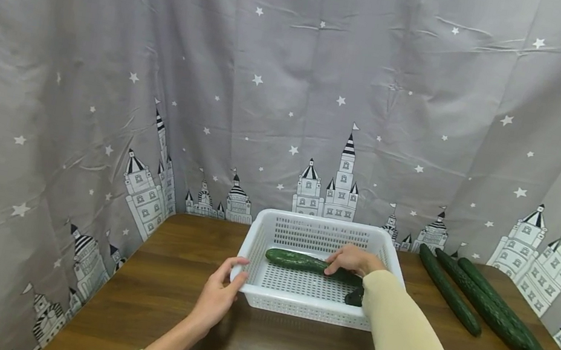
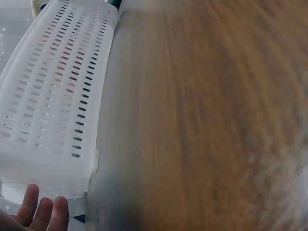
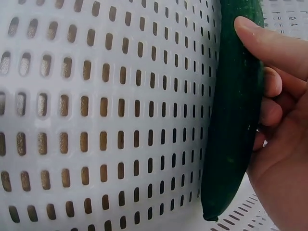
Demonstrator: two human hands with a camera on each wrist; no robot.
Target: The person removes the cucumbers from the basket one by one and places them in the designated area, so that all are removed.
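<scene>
A white perforated plastic basket (image 1: 292, 307) stands on the wooden table. Inside it lies a long green cucumber (image 1: 294, 260), angled slightly across the basket. My right hand (image 1: 352, 260) reaches in from above and grips the cucumber, thumb on one side and curled fingers on the other; the right wrist view shows the cucumber (image 3: 236, 106) close against the perforated surface. At the basket's front left corner my left hand (image 1: 220, 291) holds the rim, with thumb and index finger over it. Several of its fingertips (image 2: 58, 214) show by the basket's end in the left wrist view.
Three more cucumbers (image 1: 485, 305) lie side by side on the table, right of the basket. A small dark object (image 1: 353, 297) shows beside the right sleeve. Behind the wooden table (image 1: 179, 257) hangs a grey curtain (image 1: 285, 78) with stars and castles.
</scene>
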